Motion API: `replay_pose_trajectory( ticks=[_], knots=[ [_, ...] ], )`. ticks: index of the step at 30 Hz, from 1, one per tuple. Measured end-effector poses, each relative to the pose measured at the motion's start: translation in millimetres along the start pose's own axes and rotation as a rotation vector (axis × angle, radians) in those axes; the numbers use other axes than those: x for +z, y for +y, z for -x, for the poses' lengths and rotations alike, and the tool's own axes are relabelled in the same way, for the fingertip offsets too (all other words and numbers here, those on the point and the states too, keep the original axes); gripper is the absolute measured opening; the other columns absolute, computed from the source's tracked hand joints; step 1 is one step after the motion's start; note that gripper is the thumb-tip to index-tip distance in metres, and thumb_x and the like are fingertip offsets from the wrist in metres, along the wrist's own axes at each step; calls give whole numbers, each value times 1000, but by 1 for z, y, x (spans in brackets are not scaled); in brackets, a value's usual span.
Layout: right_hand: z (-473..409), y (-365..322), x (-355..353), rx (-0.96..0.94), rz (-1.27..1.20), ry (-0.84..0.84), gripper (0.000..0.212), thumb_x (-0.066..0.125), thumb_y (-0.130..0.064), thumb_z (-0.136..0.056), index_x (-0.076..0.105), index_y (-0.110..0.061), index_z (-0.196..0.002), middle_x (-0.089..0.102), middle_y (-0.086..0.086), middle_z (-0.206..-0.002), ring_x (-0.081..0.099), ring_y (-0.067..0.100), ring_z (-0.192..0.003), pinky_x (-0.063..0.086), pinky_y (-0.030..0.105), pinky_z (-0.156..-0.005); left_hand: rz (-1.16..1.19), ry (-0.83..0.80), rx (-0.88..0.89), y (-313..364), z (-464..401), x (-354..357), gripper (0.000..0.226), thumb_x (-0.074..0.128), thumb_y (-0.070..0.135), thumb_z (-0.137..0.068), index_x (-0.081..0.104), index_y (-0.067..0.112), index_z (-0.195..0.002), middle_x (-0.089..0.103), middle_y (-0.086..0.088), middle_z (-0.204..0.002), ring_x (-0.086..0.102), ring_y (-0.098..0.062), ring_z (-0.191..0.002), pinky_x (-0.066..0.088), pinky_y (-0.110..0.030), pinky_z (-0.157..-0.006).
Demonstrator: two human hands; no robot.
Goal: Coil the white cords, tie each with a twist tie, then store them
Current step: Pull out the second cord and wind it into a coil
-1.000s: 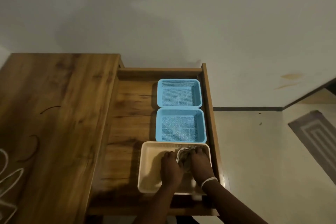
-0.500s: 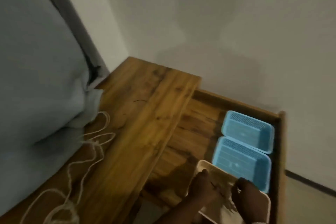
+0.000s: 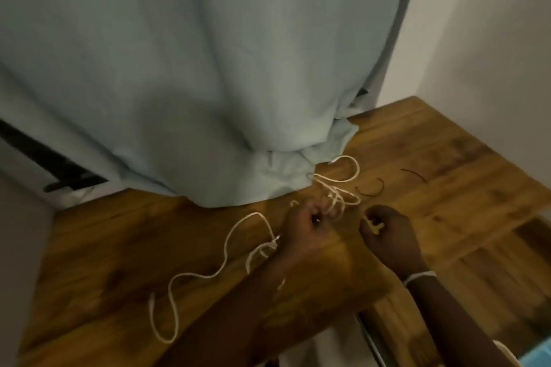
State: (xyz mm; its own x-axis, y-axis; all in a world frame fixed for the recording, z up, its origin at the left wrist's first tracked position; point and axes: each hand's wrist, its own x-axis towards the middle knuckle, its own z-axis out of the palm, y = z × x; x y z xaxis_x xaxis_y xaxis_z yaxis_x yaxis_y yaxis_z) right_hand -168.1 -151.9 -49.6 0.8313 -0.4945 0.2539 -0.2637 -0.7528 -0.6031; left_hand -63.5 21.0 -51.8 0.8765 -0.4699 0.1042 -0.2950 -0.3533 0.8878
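A loose white cord [image 3: 229, 241] snakes over the wooden desk top [image 3: 125, 247], from a tangle of loops near the curtain hem down to the front left. My left hand [image 3: 307, 226] is closed around the cord just below the tangle. My right hand [image 3: 384, 229] pinches a short piece of the same cord between its fingertips, a little to the right. Two dark twist ties lie on the wood beyond my hands, one twist tie [image 3: 369, 189] curved like a hook and the other twist tie [image 3: 416, 174] farther right.
A pale blue curtain [image 3: 208, 68] hangs over the desk's back edge and rests on the wood. The open drawer [image 3: 483, 277] sits lower at the right, with a corner of a blue basket [image 3: 541, 356] at the bottom right. A white wall rises at the right.
My view swung left from the drawer to the desk top. Both hands left the beige tray in the drawer and now grip the loose white cord.
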Motion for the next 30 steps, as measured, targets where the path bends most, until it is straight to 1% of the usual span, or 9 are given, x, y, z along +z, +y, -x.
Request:
replay_pose_trajectory(
  ticks=[4, 8, 13, 15, 18, 20, 24, 27, 30],
  knots=[
    [-32, -79, 55, -224, -106, -226, 11, 63, -19, -75, 69, -14, -83, 69, 2, -77, 65, 19, -70, 52, 31, -63, -22, 259, -77, -47, -10, -103, 13, 69, 32, -84, 60, 24, -83, 61, 10, -68, 60, -4, -64, 52, -26, -63],
    [-43, -141, 114, -370, -151, -484, 23, 58, -29, -73, 69, -9, -78, 70, 0, -79, 67, 18, -73, 48, 23, -66, -139, 255, -192, -91, 7, -175, 11, 65, 28, -87, 56, 24, -82, 58, 11, -73, 57, -1, -70, 45, -20, -62],
    [-39, -192, 179, -608, 67, -843, 34, 67, -31, -86, 70, -18, -118, 69, 4, -119, 65, 21, -106, 47, 25, -94, -227, 230, -364, -138, 36, -216, 7, 68, 16, -81, 65, 16, -87, 69, -1, -88, 65, -20, -84, 53, -38, -77],
    [-30, -205, 199, -685, 59, -993, 42, 64, -35, -88, 66, -21, -127, 61, 2, -133, 56, 17, -120, 38, 26, -104, -283, 236, -453, -148, 53, -225, 25, 67, 15, -83, 66, 6, -106, 68, -12, -107, 64, -28, -101, 47, -30, -84],
    [-21, -211, 219, -796, 191, -1142, 35, 66, -27, -88, 67, -27, -123, 63, -1, -130, 58, 19, -118, 45, 30, -103, -364, 110, -582, -157, 77, -236, 50, 68, 27, -82, 59, 0, -124, 62, -17, -123, 57, -33, -116, 41, -29, -92],
    [-20, -208, 225, -792, 274, -1133, 40, 66, -20, -88, 65, -25, -127, 60, 2, -134, 56, 24, -123, 45, 34, -105, -392, 28, -667, -156, 92, -241, 52, 73, 43, -78, 64, 7, -115, 65, -6, -113, 61, -27, -111, 42, -25, -84],
    [-27, -199, 230, -800, 331, -1064, 34, 60, -21, -95, 64, -18, -129, 55, 6, -139, 51, 26, -129, 37, 32, -109, -553, -176, -750, -150, 112, -229, 111, 68, 82, -40, 55, 22, -132, 56, -2, -135, 53, -23, -125, 42, -32, -102],
    [-34, -193, 228, -807, 327, -1026, 30, 60, -22, -95, 65, -12, -123, 57, 10, -134, 51, 28, -126, 36, 31, -106, -613, -247, -710, -144, 108, -223, 71, 72, 61, -71, 56, 29, -133, 56, -2, -137, 55, -20, -123, 42, -33, -103],
    [-58, -189, 216, -697, 247, -989, 26, 62, -22, -92, 68, -12, -116, 60, 11, -127, 54, 28, -119, 40, 34, -105, -345, -144, -695, -130, 90, -227, 26, 66, 28, -80, 69, 24, -106, 72, -5, -108, 70, -18, -94, 56, -36, -88]
  ],
)
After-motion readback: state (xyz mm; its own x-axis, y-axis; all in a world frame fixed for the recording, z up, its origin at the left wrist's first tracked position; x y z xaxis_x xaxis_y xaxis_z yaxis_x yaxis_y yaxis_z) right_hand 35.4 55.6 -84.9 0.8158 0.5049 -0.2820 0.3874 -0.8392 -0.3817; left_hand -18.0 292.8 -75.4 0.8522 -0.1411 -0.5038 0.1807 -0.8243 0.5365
